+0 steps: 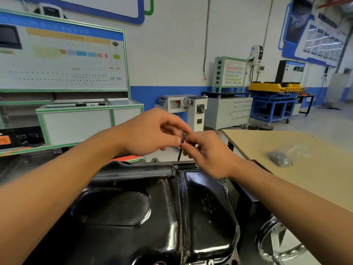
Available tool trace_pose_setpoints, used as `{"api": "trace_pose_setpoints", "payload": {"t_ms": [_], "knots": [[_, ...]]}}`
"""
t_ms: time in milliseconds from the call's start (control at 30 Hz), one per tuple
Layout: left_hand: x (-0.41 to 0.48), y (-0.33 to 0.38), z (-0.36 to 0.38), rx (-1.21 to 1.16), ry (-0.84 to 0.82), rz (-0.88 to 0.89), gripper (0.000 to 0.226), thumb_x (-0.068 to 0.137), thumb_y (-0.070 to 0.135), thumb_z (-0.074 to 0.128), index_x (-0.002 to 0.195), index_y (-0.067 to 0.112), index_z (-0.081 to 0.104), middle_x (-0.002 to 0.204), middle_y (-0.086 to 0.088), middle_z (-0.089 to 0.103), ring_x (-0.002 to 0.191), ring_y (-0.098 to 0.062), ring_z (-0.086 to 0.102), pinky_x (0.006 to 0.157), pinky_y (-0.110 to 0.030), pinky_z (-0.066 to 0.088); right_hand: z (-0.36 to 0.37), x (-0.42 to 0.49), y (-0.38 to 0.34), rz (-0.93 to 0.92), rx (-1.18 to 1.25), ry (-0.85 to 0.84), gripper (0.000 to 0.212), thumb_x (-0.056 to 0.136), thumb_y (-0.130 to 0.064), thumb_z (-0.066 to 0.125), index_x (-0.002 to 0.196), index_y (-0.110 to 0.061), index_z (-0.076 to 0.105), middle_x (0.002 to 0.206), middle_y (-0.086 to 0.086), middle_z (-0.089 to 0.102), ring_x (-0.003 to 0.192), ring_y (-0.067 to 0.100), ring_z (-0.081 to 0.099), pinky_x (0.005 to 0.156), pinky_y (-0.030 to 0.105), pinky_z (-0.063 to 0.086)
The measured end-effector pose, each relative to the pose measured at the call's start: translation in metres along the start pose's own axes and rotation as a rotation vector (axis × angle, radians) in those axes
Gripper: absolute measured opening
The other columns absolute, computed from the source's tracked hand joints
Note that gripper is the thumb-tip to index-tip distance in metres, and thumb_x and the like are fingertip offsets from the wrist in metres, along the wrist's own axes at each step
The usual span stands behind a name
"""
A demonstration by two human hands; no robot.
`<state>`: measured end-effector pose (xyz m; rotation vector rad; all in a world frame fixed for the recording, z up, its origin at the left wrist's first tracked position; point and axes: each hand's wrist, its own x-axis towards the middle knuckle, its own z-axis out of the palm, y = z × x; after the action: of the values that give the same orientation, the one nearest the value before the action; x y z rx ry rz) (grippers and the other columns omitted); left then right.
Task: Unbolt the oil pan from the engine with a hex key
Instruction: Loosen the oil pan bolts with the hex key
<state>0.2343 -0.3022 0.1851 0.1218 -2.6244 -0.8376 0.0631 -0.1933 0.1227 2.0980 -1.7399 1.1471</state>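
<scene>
Both hands meet at the middle of the frame and pinch the hex key (pixel 179 154) between them. The left hand (pixel 152 132) comes in from the lower left and nips the tool's short dark upper end between thumb and forefinger, its other fingers curled under. The right hand (pixel 208 153) comes in from the lower right with its fingertips closed on the same end from the other side. The thin black shaft of the key hangs down below the fingers towards the top edge of the oil pan (pixel 200 207); whether its tip touches anything there cannot be told. The oil pan is a glossy black pressed-steel shell that fills the lower middle of the frame, with a shallow sunken panel on its left half and a deeper bulge on its right. Along its upper rim, just under the hands, a small bolt head (pixel 176 166) sits in the flange. To the right of the pan a tan table (pixel 305 180) runs along the right side, and a clear plastic bag (pixel 284 156) of small dark parts lies on it, well apart from the hands. A shiny metal ring (pixel 267 243) shows at the lower right corner. A green-framed wiring board (pixel 63 60) stands in the upper left of the frame, and a white drawer cabinet (pixel 231 111) stands against the far wall right of centre.
</scene>
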Motion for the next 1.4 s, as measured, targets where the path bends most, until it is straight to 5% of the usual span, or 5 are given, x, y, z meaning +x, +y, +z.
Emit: {"api": "trace_pose_setpoints", "payload": {"t_ms": [433, 733, 967, 1233, 1400], "knots": [[0.010, -0.018, -0.006, 0.151, -0.171, -0.004, 0.030, 0.091, 0.027, 0.072, 0.121, 0.025, 0.071, 0.096, 0.007, 0.074, 0.093, -0.004, 0.067, 0.087, -0.022, 0.050, 0.016, -0.002, 0.013, 0.048, 0.050, -0.076, 0.029, 0.101, -0.010, 0.059, 0.073, -0.003, 0.058, 0.064, 0.005, 0.053, 0.061, 0.018, 0.047, 0.060, 0.035, 0.041], [0.025, -0.023, -0.004, 0.362, 0.045, -0.006, 0.048, 0.091, 0.038, 0.069, 0.052, 0.015, 0.055, 0.044, 0.006, 0.049, 0.044, -0.008, 0.042, 0.047, -0.018, 0.034, 0.024, 0.008, 0.011, -0.015, 0.061, -0.181, 0.015, 0.100, -0.011, 0.061, 0.092, 0.000, 0.068, 0.078, 0.006, 0.063, 0.073, 0.020, 0.056, 0.071, 0.034, 0.047], [0.019, -0.023, 0.010, -0.561, 0.088, -0.578, 0.029, 0.098, 0.022, 0.062, 0.074, 0.011, 0.050, 0.055, -0.008, 0.063, 0.040, -0.015, 0.056, 0.036, -0.021, 0.042, 0.022, 0.003, 0.014, 0.023, 0.079, -0.144, 0.012, 0.099, -0.013, 0.064, 0.090, -0.008, 0.070, 0.074, -0.005, 0.058, 0.069, 0.007, 0.051, 0.068, 0.022, 0.042], [0.012, -0.006, -0.023, -0.074, 0.022, -0.202, 0.030, 0.096, 0.034, 0.064, 0.078, 0.010, 0.063, 0.065, -0.005, 0.072, 0.056, -0.013, 0.067, 0.049, -0.019, 0.049, 0.014, 0.022, -0.009, -0.054, 0.091, -0.130, 0.022, 0.099, -0.010, 0.062, 0.079, -0.003, 0.063, 0.066, -0.003, 0.057, 0.060, 0.006, 0.048, 0.061, 0.014, 0.037], [0.002, -0.011, -0.035, 0.029, -0.004, -0.117, 0.008, 0.094, 0.024, 0.068, 0.100, 0.021, 0.065, 0.066, 0.000, 0.072, 0.058, -0.008, 0.067, 0.054, -0.021, 0.052, 0.021, 0.031, -0.012, -0.059, 0.107, -0.251, 0.018, 0.101, -0.013, 0.059, 0.086, -0.008, 0.065, 0.071, -0.001, 0.060, 0.065, 0.015, 0.054, 0.066, 0.035, 0.048]]}}
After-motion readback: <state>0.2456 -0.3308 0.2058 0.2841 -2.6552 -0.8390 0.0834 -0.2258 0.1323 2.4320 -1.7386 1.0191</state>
